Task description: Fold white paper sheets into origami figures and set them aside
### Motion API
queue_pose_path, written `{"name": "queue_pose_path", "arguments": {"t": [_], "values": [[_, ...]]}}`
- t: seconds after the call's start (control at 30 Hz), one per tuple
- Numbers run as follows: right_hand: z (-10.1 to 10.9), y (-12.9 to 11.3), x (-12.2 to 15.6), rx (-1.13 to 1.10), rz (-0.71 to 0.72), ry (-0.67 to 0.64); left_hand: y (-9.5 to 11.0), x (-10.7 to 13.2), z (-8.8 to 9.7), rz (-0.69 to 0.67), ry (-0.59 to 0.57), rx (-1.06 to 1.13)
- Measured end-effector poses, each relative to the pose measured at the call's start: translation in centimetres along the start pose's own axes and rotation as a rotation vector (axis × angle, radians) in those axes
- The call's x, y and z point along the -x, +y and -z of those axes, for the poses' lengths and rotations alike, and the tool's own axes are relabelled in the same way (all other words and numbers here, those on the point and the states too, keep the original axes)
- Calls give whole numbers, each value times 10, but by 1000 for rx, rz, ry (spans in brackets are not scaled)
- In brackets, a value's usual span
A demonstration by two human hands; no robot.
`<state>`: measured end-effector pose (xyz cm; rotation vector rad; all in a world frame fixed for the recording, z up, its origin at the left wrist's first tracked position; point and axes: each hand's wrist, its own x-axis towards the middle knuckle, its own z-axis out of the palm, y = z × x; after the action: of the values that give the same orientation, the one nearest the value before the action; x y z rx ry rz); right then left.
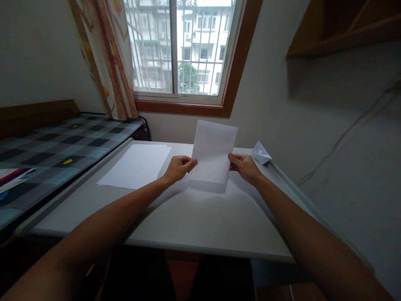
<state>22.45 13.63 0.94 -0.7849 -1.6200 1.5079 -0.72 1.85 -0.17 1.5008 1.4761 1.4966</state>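
Observation:
A white sheet of paper (212,151) stands almost upright over the grey table (175,217), its lower edge close to the tabletop. My left hand (179,167) pinches its left edge, fingers closed. My right hand (244,166) grips its right edge the same way. Both arms reach forward across the table. A small folded white paper shape (261,153) lies on the table just right of my right hand, near the wall.
A stack of flat white sheets (134,166) lies on the table's left part. A bed with a checked cover (53,150) runs along the left. Behind the table is a barred window (183,46) with a patterned curtain (106,54). A wooden shelf (344,25) hangs upper right.

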Motion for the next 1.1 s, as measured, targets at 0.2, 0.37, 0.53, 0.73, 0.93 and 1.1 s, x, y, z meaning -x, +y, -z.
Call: {"name": "queue_pose_path", "arguments": {"t": [0.2, 0.37, 0.53, 0.73, 0.93, 1.1], "values": [[2, 1, -1, 25, 28, 26, -3, -2, 1, -9, -33, 11], [3, 2, -1, 40, 60, 43, -2, -2, 1, 17, -36, 8], [0, 3, -1, 39, 86, 98, 1, 0, 0, 44, -40, 5], [-1, 2, -2, 63, 108, 170, 0, 1, 1, 66, -167, -64], [0, 2, -2, 31, 75, 113, -8, -3, 2, 29, -115, -95], [0, 4, -1, 72, 1, -32, -10, -4, 5, 6, -40, -84]]}}
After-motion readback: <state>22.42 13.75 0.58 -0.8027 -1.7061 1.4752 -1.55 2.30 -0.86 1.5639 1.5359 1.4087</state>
